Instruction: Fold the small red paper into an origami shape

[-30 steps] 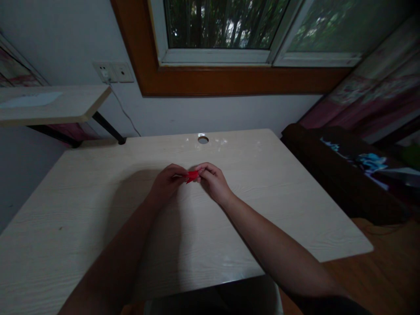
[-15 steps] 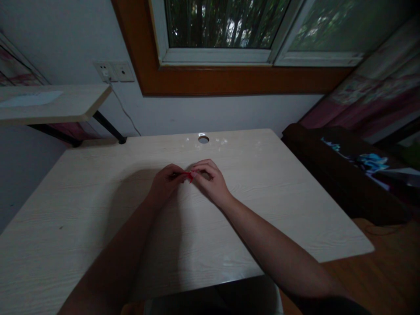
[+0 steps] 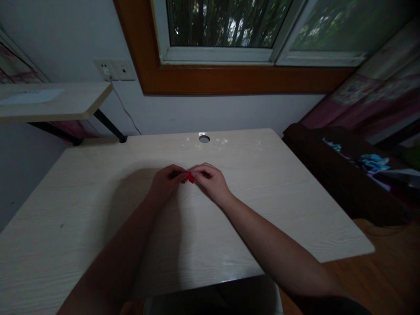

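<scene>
A small red piece [image 3: 190,177], thin and folded-looking like paper or ribbon, is pinched between both hands above the middle of the desk. My left hand [image 3: 166,181] grips its left side between thumb and forefinger. From the other side, my right hand [image 3: 212,180] pinches it with thumb and fingertips. The fingers hide most of the piece, so its full shape and exact kind do not show. Both hands are close to the pale wood-grain desk [image 3: 262,192], and the left one throws a wide shadow on it.
A round cable hole [image 3: 204,139] sits near the desk's back edge. A raised shelf [image 3: 82,103] on black legs stands at the back left, below a wall socket [image 3: 114,70]. Beyond the right edge is a dark brown piece of furniture [image 3: 328,175]. A window [image 3: 223,26] is ahead.
My right fingers have curled in slightly and come down closer to the left hand. The red piece has turned, showing a broader face between the fingertips. The left hand is nearly still.
</scene>
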Available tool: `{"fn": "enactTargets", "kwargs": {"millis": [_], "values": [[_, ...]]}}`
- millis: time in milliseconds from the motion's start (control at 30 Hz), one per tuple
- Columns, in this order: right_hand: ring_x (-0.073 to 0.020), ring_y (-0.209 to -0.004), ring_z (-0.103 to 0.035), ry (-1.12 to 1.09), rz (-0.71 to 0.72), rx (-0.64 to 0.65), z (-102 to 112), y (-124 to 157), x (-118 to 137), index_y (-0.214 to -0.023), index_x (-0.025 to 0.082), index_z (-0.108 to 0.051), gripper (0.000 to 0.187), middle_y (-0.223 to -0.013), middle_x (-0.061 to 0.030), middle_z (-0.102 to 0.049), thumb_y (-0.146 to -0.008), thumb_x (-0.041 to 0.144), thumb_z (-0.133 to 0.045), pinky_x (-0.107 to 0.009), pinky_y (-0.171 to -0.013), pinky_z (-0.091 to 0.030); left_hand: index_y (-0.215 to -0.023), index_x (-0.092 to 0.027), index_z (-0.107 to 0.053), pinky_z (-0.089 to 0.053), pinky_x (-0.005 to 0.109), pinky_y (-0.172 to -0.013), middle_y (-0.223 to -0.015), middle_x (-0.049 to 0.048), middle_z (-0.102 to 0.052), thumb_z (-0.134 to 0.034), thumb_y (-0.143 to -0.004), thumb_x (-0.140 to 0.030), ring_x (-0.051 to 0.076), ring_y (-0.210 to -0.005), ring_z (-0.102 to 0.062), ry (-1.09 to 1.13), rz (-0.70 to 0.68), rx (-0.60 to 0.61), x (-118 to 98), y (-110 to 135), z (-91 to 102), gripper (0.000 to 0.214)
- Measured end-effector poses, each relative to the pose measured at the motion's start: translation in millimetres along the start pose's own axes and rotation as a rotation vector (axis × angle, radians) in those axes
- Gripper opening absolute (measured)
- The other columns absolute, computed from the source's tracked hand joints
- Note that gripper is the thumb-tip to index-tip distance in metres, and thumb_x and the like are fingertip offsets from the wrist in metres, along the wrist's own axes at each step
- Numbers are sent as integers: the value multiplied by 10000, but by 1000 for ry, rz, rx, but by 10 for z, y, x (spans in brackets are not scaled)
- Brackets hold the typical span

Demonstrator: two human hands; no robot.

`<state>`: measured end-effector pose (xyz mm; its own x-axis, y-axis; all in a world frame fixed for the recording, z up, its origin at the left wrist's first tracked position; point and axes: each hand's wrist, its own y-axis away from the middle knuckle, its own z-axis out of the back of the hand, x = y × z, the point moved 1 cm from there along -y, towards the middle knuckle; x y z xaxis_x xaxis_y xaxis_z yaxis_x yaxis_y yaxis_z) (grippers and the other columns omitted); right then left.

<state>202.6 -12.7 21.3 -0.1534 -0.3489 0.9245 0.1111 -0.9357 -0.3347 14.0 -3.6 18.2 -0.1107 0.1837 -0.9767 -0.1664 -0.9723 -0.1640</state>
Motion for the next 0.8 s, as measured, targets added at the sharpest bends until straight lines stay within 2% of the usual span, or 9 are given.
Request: {"fn": "enactTargets", "kwargs": {"millis": [233, 433, 800], "values": [[-178, -804, -646, 7, 16, 9, -3, 8, 15, -860, 233, -763, 97, -844, -35, -688, -865, 299, -692, -331, -748, -495, -802, -181, -686, -517, 256, -654, -687, 5, -680, -738, -805, -341, 131, -642, -624, -25, -32, 22, -59, 13, 0, 168], [-187, -827, -656, 69, 85, 17, 4, 27, 57, -967, 271, -770, 129, -889, -40, -706, -898, 322, -674, -340, -763, -508, -810, -182, -686, -511, 259, -660, -699, 9, -676, -717, -820, -358, 137, -654, -622, -41, -60, 27, -45, 12, 6, 179], [-213, -899, -673, 154, 195, -6, 3, 45, 87, -971, 317, -781, 156, -950, -44, -740, -927, 288, -634, -382, -824, -540, -799, -182, -686, -505, 254, -664, -696, 6, -680, -685, -845, -339, 136, -656, -624, -88, -62, 30, -53, 11, 2, 164]]}}
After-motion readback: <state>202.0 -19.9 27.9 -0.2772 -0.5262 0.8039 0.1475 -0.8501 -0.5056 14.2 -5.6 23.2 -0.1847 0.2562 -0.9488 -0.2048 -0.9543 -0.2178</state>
